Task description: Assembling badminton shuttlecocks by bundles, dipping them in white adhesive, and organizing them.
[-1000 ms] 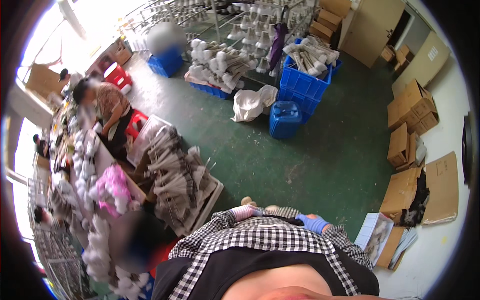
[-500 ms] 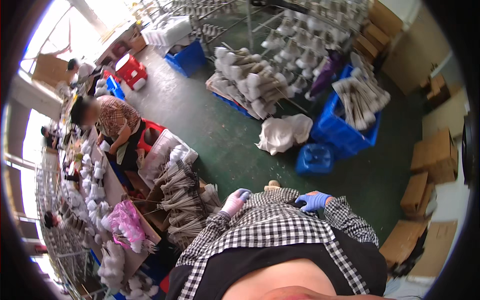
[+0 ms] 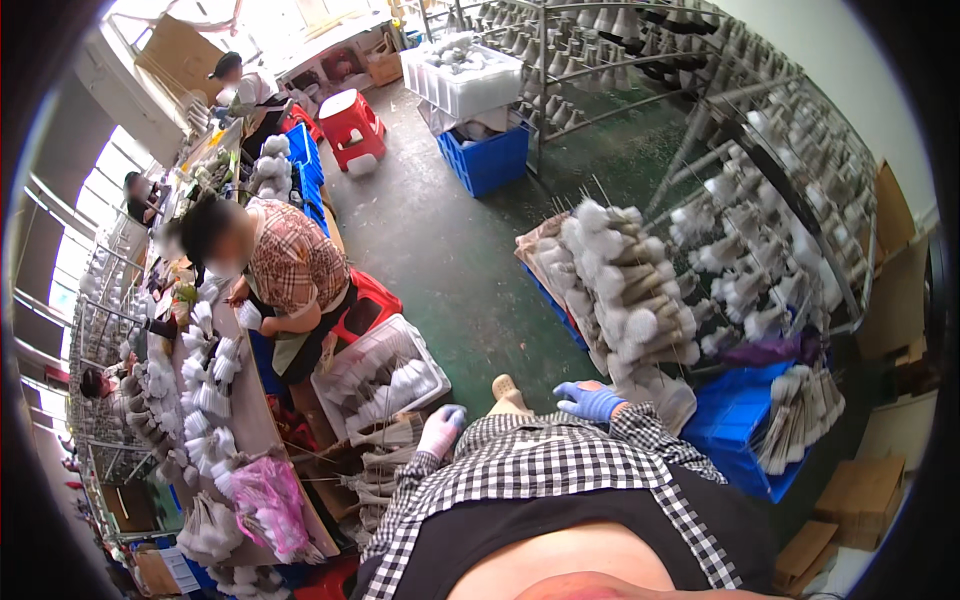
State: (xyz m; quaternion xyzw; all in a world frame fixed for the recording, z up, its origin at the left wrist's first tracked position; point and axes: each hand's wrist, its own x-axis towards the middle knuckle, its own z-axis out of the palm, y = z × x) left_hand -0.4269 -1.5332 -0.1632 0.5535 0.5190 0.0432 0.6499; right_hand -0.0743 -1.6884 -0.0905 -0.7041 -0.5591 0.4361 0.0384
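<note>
Both hands hang free in front of my checked apron (image 3: 560, 465), one on either side of it. My left hand (image 3: 440, 430) wears a pale pink glove with blue-grey at the fingertips. Its fingers are curled, and nothing shows in them. Closest to it are the bundles of grey-white brush-like pieces (image 3: 375, 480) and the white crate (image 3: 385, 375) with white tufted pieces. My right hand (image 3: 590, 402), in a blue-violet glove, holds nothing. Its fingers stretch out to the left. Beyond it stands a pile of long white-tipped bundles (image 3: 625, 280).
A seated co-worker (image 3: 290, 260) works at the long table (image 3: 255, 400) on the left, near a pink plastic bag (image 3: 270, 505). Blue crates (image 3: 725, 420) stand at right. Metal racks (image 3: 690, 150) of tufted pieces fill the far right. A red stool (image 3: 352, 130) stands farther back.
I have moved forward, and the view has turned; the co-worker, white crate and bundle pile appear closer. My right hand has opened out, its fingers now stretched.
</note>
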